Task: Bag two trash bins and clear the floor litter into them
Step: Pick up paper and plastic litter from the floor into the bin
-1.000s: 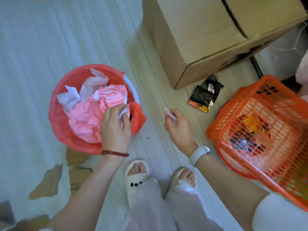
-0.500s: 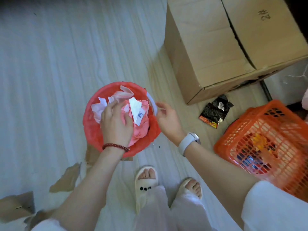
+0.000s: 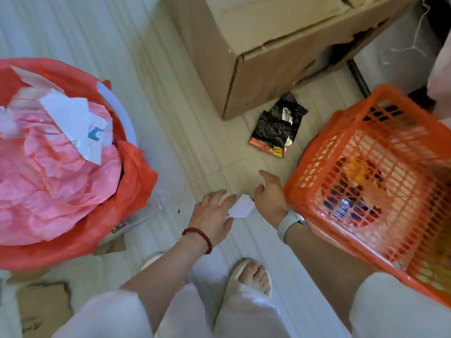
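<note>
A round bin lined with a red bag [image 3: 136,172] stands at the left, heaped with pink crumpled paper [image 3: 53,176] and white paper scraps [image 3: 70,120]. An orange mesh basket bin [image 3: 317,152] at the right holds colourful wrappers [image 3: 356,172]. Between the bins, low over the floor, my left hand [image 3: 212,215] and my right hand [image 3: 268,196] meet at a small white paper scrap [image 3: 241,207]. My left fingers and thumb pinch its left end. My right hand's curled fingers hold its right edge. A black crumpled snack wrapper [image 3: 278,125] lies on the floor.
A large cardboard box [image 3: 256,45] stands behind the wrapper. Torn cardboard pieces [image 3: 41,308] lie on the floor at the lower left, beside the red bin. My slippered feet [image 3: 253,276] stand below my hands. The floor is pale wood planks.
My left hand has left the paper heap in the red bin and come right to the scrap. My right hand has drawn away from the bin rim. The view has dropped lower.
</note>
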Motion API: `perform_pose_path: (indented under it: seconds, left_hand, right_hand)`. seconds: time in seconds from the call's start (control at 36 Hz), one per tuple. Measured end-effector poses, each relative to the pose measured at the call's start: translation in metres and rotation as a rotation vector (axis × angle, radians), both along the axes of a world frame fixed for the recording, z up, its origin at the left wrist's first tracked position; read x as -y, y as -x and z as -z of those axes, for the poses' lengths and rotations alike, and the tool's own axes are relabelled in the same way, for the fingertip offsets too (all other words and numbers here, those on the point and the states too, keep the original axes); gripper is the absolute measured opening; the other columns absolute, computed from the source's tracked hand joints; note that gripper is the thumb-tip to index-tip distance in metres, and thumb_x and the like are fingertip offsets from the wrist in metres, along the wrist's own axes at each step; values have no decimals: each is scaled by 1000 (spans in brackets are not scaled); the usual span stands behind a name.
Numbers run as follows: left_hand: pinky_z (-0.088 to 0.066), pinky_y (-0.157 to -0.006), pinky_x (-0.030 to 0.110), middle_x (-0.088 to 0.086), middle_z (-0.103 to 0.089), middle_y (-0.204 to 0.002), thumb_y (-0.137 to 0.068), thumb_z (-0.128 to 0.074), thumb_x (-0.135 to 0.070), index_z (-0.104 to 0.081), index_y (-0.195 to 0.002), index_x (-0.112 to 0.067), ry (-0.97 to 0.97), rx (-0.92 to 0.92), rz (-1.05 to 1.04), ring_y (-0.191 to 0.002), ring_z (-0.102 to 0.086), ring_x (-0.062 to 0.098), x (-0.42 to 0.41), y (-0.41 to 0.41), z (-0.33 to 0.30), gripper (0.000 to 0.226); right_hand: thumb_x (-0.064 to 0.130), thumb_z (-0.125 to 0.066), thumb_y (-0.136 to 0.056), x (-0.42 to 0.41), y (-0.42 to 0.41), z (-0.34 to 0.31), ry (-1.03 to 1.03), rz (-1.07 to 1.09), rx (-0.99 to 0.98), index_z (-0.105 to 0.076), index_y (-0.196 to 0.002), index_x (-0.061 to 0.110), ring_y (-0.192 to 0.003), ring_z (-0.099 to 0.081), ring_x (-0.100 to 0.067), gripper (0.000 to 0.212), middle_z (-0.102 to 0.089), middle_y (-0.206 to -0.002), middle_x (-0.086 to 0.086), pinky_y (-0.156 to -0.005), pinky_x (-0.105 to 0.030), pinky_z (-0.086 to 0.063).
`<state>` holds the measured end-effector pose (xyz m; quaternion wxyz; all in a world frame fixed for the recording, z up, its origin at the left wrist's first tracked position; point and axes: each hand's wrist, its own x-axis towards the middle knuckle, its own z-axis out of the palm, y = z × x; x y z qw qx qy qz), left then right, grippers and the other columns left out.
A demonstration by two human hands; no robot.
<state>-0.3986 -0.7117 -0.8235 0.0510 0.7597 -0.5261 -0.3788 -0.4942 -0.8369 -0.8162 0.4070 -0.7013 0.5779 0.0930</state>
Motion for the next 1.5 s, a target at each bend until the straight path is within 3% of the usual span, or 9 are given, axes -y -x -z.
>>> perform_pose_path:
  seconds: [0.11, 0.22, 0.42, 0.58, 0.69, 0.97, 1.11, 1.25, 1.5]
  left_hand:
    - [-18, -110, 46, 0, -4, -156, -88, -51, -43, -13, -145, -36, 18, 83, 404, -142, -5, 29, 20, 11, 68, 69]
    - [-47, -79, 40, 1, -53, -128, -55, -78, -44, -58, -113, -36, 217, 217, 537, -114, -43, 27, 35, 18, 95, 63]
    - [-56, -61, 41, 16, -56, -115, -59, -77, -8, -62, -104, -14, 302, 76, 151, -95, -54, 36, 44, -19, 90, 48]
    - [-46, -87, 40, 19, -43, -134, -78, -66, -13, -49, -126, -6, 244, 149, -97, -117, -43, 37, 45, -53, 73, 51]
    - [-38, -100, 37, 14, -32, -143, -86, -59, -19, -40, -134, -8, 229, 88, -212, -127, -32, 31, 43, -48, 46, 53]
    - [-41, -92, 36, 16, -49, -127, -76, -49, -30, -44, -121, -16, 408, 5, -414, -107, -48, 35, 11, -33, -119, 47]
    - [-27, -102, 34, 18, -45, -128, -79, -52, -26, -44, -122, -15, 531, 160, -497, -115, -39, 30, -21, -76, -211, 45]
    - [-26, -104, 38, 18, -41, -133, -81, -47, -31, -39, -126, -15, 412, 247, -670, -123, -33, 28, -67, -122, -265, 48]
    - [-29, -108, 42, 17, -32, -145, -76, -71, -6, -42, -132, -2, 165, 127, -783, -135, -29, 34, -115, -171, -229, 64]
  right_hand:
    - [-1, -39, -87, 22, -3, 41, 205, -14, -3, -38, -137, 7, -130, -33, -34, 51, -33, -141, -20, -109, -35, -27]
    - [6, -46, -84, 39, -8, 58, 403, -32, -83, -34, -140, 17, -135, -24, -33, 59, -24, -148, -14, -109, -40, -25]
    - [17, -52, -83, 79, -34, 67, 358, -222, -333, -1, -146, 33, -142, 3, -39, 83, 8, -156, -9, -111, -58, -16]
    - [4, -31, -93, 83, -39, 72, 379, -403, -400, -27, -139, 3, -124, -34, -43, 47, -32, -138, -24, -92, -48, -41]
    - [2, -36, -90, 69, -42, 48, 310, -497, -286, -47, -122, 4, -115, -45, -35, 34, -52, -121, -19, -80, -40, -43]
    - [4, -41, -90, 5, -35, -109, 111, 8, 202, -47, -126, 8, -92, -59, -34, 37, -64, -105, -15, -67, -26, -37]
    - [6, -42, -91, -19, -69, -208, 110, 4, 340, -49, -127, 9, -97, -60, -27, 37, -60, -103, -3, -84, -33, -46]
    - [13, -38, -85, -55, -131, -274, 124, -190, 429, -57, -119, 5, -101, -53, -26, 40, -61, -103, -7, -85, -22, -35]
    - [21, -35, -82, -108, -205, -229, 187, -853, 260, -61, -117, 18, -128, -36, -48, 44, -45, -134, -23, -100, -62, -35]
